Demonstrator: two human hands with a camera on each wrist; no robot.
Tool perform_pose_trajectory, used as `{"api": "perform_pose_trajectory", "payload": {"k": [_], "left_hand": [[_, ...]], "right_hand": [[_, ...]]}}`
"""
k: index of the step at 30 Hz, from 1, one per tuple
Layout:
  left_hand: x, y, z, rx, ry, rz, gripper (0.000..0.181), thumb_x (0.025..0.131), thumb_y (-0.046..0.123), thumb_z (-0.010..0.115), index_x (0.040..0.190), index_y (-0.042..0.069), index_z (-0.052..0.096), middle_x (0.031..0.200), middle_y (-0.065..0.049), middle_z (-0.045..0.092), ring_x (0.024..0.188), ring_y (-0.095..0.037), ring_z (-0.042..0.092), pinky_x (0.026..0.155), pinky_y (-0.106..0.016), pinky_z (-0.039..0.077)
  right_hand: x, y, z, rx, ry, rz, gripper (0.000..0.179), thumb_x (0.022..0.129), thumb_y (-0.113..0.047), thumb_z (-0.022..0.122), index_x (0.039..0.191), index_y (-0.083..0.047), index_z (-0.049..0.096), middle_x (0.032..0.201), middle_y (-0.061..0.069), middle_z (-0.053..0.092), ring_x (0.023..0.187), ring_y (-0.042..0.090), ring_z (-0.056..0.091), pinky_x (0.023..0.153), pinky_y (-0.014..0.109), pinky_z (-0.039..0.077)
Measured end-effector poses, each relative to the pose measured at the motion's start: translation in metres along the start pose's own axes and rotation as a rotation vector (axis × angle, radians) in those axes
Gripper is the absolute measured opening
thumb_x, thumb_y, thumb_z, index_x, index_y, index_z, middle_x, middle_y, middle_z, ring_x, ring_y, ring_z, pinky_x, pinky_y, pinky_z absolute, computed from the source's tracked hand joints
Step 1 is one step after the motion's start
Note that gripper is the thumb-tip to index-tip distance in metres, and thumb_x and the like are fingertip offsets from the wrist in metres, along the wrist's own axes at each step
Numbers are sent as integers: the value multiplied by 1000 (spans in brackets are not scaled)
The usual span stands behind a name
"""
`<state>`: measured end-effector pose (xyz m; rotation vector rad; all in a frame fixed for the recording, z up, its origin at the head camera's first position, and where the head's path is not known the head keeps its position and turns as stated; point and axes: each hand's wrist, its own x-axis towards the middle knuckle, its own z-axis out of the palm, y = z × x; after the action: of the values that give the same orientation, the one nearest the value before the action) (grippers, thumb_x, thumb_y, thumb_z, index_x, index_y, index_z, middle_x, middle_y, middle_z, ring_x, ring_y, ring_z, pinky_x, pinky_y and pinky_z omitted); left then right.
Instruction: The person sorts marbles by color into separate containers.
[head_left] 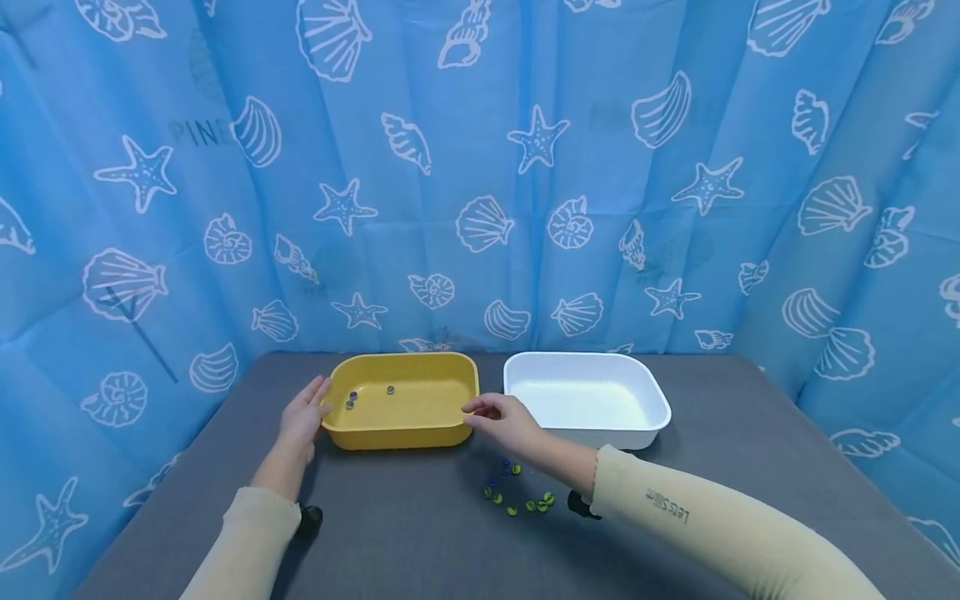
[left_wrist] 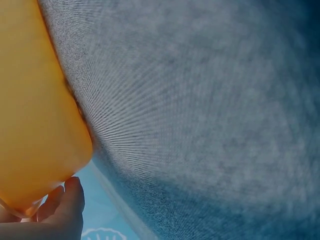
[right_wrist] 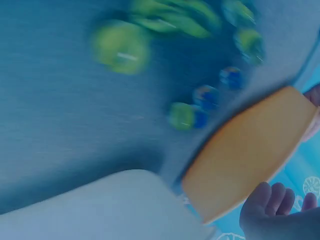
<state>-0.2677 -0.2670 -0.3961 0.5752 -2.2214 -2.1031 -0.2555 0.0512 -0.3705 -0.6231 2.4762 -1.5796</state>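
A yellow plastic tray (head_left: pixel 401 437) stands on the grey table, with two blue marbles (head_left: pixel 350 404) near its left end and a small marble (head_left: pixel 390 389) near the middle. My left hand (head_left: pixel 300 417) holds the tray's left end; in the left wrist view, fingers (left_wrist: pixel 74 195) show at its corner. At the right end, my right hand (head_left: pixel 510 423) is by the rim, its fingers loosely bent and apart from the thumb, with nothing seen between them. Several green and blue marbles (head_left: pixel 512 510) lie on the table below the right hand.
A white tray (head_left: pixel 652 425) stands right of the yellow one, partly behind the right forearm. A blue curtain (head_left: pixel 480 167) with white shells and starfish hangs behind and along both sides of the grey table (head_left: pixel 390 533).
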Motion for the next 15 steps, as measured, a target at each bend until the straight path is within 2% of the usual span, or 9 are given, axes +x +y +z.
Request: {"api": "perform_pose_trajectory", "payload": {"k": [10,15], "left_hand": [[1,-1,0,1,2,-2,57,105,6,34,157,16,13,159,1,20,148,-25,8,116,-46,20],[1,-2,1,2,8,-8,56,105,7,35,157,16,13,159,1,21,148,-26,9,115,-46,22]], "right_hand": [[-23,26,-24,-96,-210,-28,27,94,-11,65,117,4,66,99,6,63,90,19,55,75,29,50],[-28,38,-32,-175,-327,-59,31,91,-9,67,120,2,65,113,12,64,106,29,57,87,41,50]]}}
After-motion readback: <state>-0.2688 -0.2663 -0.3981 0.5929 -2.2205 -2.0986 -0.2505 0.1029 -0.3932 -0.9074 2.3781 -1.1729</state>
